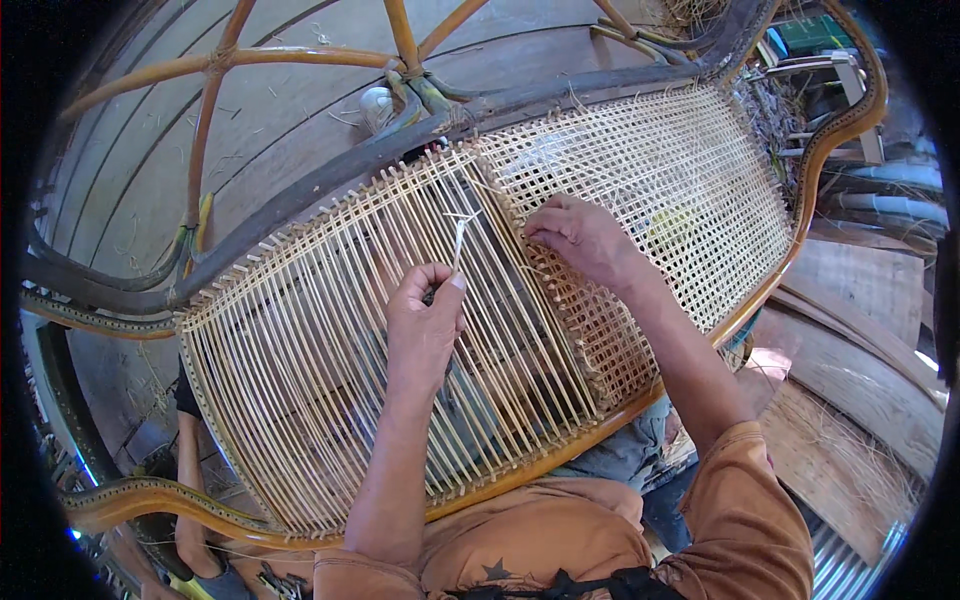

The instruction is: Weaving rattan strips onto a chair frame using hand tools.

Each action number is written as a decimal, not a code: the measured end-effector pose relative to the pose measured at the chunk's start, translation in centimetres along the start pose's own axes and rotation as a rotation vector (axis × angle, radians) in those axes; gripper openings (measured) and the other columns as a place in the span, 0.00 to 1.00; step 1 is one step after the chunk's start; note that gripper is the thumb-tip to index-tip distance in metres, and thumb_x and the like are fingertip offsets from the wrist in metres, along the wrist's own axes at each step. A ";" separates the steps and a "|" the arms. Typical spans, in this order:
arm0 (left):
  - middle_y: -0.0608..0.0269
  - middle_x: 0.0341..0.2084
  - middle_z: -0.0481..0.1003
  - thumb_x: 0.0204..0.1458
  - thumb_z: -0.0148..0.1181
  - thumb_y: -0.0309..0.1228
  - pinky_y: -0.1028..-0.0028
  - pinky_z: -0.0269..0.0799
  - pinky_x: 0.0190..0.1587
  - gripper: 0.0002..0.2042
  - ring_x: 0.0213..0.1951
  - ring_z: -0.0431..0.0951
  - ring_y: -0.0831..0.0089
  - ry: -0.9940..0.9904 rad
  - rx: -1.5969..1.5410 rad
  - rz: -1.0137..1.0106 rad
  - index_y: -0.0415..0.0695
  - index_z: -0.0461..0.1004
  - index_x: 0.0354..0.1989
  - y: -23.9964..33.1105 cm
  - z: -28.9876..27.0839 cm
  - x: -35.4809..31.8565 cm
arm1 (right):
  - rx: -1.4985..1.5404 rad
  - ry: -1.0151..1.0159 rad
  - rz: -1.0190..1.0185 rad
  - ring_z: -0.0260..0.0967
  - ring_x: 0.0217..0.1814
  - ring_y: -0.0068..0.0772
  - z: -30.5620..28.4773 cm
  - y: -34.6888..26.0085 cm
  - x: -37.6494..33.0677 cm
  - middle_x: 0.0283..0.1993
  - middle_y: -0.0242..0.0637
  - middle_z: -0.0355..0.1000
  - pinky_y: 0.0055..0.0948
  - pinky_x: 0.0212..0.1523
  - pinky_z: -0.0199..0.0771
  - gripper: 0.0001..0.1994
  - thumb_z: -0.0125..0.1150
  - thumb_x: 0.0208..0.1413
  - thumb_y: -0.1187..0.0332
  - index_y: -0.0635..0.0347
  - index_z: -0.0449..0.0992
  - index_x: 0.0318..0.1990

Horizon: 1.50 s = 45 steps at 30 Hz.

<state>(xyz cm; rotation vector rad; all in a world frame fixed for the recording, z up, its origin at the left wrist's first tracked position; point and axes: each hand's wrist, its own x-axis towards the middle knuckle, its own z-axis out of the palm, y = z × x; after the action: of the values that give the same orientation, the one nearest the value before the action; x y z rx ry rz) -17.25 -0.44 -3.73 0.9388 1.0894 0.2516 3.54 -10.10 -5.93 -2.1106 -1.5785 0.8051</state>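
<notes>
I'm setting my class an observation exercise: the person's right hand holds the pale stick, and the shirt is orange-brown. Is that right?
Wrong hand: the head view shows the left hand holding the pale stick, not the right hand. The shirt is orange-brown.

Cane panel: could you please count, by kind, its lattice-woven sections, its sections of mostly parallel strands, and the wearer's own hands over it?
Lattice-woven section: 1
Section of mostly parallel strands: 1
Own hands, left hand and right hand: 2
Total: 4

Head-worn fisheye, near — from above, facing down
</notes>
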 end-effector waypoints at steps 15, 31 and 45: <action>0.70 0.19 0.67 0.54 0.55 0.29 0.83 0.62 0.20 0.05 0.18 0.66 0.84 -0.014 -0.017 0.028 0.41 0.69 0.35 0.7 -0.4 -0.5 | 0.396 0.129 0.360 0.64 0.31 0.20 -1.1 -0.8 1.3 0.29 0.32 0.70 0.22 0.33 0.68 0.08 0.60 0.53 0.67 0.59 0.71 0.36; 0.67 0.21 0.69 0.53 0.56 0.27 0.81 0.63 0.23 0.06 0.20 0.66 0.81 0.045 -0.175 0.292 0.38 0.70 0.35 4.8 0.1 -4.4 | 0.486 0.226 0.324 0.63 0.28 0.22 -2.2 -1.9 -0.5 0.27 0.31 0.68 0.23 0.31 0.65 0.10 0.58 0.55 0.63 0.60 0.73 0.35; 0.66 0.43 0.62 0.52 0.59 0.26 0.80 0.69 0.41 0.08 0.40 0.68 0.79 -0.382 -0.107 0.150 0.39 0.77 0.40 -1.3 7.0 -15.3 | 1.330 0.581 0.442 0.64 0.33 0.15 2.5 -14.8 -19.7 0.34 0.27 0.70 0.16 0.34 0.66 0.08 0.53 0.59 0.74 0.65 0.73 0.44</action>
<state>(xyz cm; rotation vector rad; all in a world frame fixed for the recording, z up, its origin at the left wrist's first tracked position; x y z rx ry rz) -19.01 -14.01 6.11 0.9274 0.6499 0.2391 -12.97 -24.68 5.49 -1.3863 -0.0767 0.8689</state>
